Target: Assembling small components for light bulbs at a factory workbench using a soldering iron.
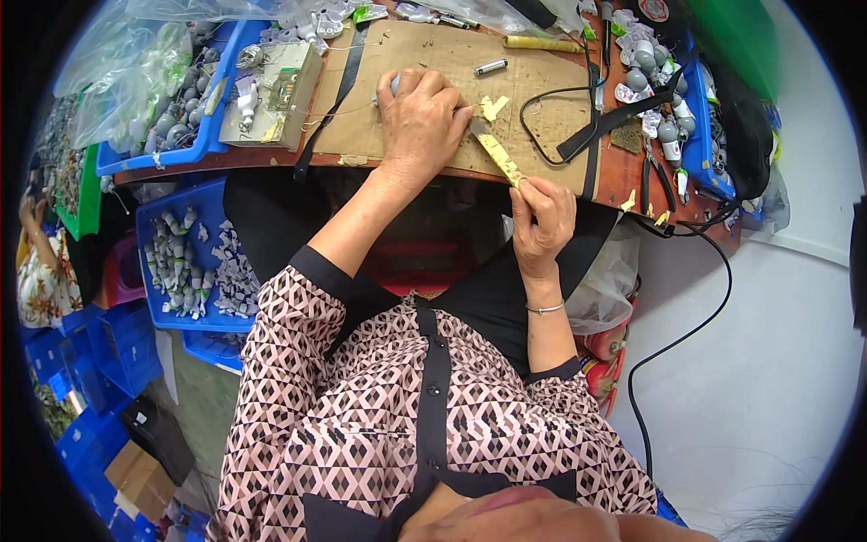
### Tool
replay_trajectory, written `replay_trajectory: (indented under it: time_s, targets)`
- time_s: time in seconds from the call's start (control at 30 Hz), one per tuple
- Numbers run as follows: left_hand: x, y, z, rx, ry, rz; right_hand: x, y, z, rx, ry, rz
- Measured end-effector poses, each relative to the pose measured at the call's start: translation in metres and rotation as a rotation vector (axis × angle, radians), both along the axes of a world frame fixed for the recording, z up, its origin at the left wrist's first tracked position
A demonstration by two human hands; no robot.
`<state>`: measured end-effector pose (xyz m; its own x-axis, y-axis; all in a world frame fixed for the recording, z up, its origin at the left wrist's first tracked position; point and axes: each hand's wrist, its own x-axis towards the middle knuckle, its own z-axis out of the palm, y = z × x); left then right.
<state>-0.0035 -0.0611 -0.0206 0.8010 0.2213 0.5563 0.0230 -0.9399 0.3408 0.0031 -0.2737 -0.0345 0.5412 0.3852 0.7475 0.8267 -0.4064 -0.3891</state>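
1. Currently, your right hand (545, 217) has its thumb and fingers clamped on the lower end of a yellow-wrapped tool (499, 158), which slants over the table's near edge, its grey tip just beside your left thumb.
2. Your left hand (422, 117) rests over the cardboard sheet (348, 135), fingers bent and close together over a grey rounded piece (394, 85); you cannot tell here whether they are clamped on it.
3. For moving, you have bare cardboard to the right of the tool, as far as the looped black cable (524, 126). Leftward, a dark strap (346, 77) and a white box (291, 101) bound your room; farther right, pliers (657, 179) lie near the table's corner.
4. Hidden from you: most of the grey piece, beneath your left hand, and the tool's end inside your right fist. At the far left rim, another person's arm (38, 242) is small and partly cut off.
5. Count one tool, one pair of pliers and one black-and-silver cylinder (490, 67) beyond your hands. Two blue bins stand at table height, a left bin (217, 122) and a right bin (710, 173); a blue tray (185, 322) sits lower on your left. Their heaped grey and white pieces overlap too much to count.
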Motion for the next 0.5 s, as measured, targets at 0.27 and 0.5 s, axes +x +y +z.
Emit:
replay_trajectory:
  time_s: [0.27,0.5]
  targets:
    - [0.0008,0.0001,0.0000,0.006,-0.007,0.006,0.0058,0.0060,-0.0024,-0.003,0.002,-0.010]
    - [-0.0009,0.0012,0.0004,0.013,-0.004,-0.003,0.0010,0.0079,-0.0001,-0.122,0.014,-0.115]
